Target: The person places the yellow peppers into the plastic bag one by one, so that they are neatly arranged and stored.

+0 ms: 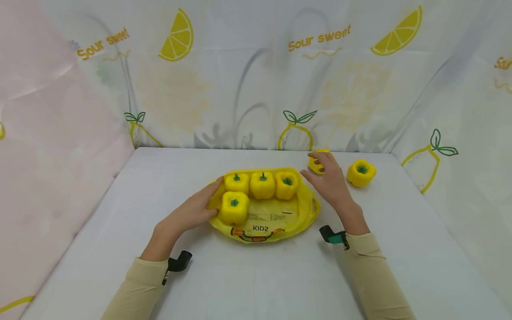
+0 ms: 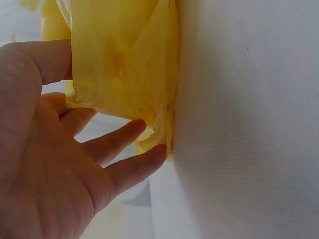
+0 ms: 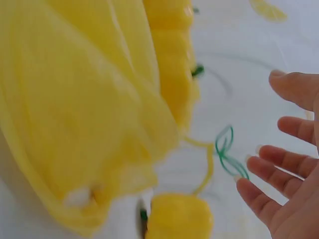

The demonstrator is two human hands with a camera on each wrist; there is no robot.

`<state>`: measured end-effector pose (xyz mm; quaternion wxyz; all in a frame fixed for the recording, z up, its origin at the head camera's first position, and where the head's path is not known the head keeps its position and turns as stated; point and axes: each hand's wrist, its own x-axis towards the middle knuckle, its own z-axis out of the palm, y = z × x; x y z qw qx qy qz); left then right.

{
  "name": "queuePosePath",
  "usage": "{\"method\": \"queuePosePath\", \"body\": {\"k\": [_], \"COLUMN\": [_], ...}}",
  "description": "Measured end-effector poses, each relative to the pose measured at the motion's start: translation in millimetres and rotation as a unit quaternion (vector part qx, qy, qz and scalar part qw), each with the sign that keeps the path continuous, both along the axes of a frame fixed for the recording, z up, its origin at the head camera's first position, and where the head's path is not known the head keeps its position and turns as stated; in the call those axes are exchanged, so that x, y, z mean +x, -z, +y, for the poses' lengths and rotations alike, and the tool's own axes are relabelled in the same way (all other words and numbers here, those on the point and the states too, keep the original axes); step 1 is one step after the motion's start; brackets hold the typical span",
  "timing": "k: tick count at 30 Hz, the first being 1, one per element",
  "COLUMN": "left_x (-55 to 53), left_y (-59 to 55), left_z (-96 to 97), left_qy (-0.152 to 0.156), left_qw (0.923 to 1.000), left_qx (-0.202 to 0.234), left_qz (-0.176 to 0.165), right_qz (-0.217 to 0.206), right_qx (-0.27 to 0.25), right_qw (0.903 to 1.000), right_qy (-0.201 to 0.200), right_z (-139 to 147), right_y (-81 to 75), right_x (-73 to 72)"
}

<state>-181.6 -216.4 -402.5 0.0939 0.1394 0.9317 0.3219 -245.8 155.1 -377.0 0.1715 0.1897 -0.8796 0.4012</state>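
Observation:
A yellow plastic bag (image 1: 272, 231) lies with its mouth wide on the white table. Several yellow bell peppers (image 1: 262, 186) with green stems stand in it, three in a back row and one (image 1: 234, 208) at the front left. My left hand (image 1: 194, 210) is at the bag's left rim, fingers spread; in the left wrist view the thumb tip goes behind the bag's wall and the outer fingers touch it. Raised beyond the bag's right side, my right hand (image 1: 331, 182) holds nothing, its fingers apart. It partly hides a yellow pepper (image 1: 321, 168) behind it.
Another yellow pepper (image 1: 361, 173) stands at the back right of the white table (image 1: 256, 284). Behind the table's far edge hangs a pale cloth (image 1: 240, 75) printed with lemons and lettering.

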Motion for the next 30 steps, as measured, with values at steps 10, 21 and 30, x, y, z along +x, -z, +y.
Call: {"method": "queuePosePath", "body": {"k": [10,21,30], "left_x": [1.3,1.7,-0.4], "left_y": [-1.8,-0.7,-0.5], "left_z": [0.3,-1.6,0.8], "left_qy": [-0.005,-0.005,-0.010], "left_qw": [1.0000,1.0000,0.9998], "left_qx": [-0.004,0.001,-0.007], "left_qz": [-0.004,-0.004,-0.015], "right_qz": [-0.031,-0.165,-0.147], "right_qx": [0.026,0.049,0.018], "right_qw": [0.9903,0.9635,0.9678], "right_qy": [0.133,0.206,0.204], "right_z": [61.1,114.2,115.5], "right_y": [1.5,35.7,45.7], "right_x": [-11.2,-15.1,-20.1]}}
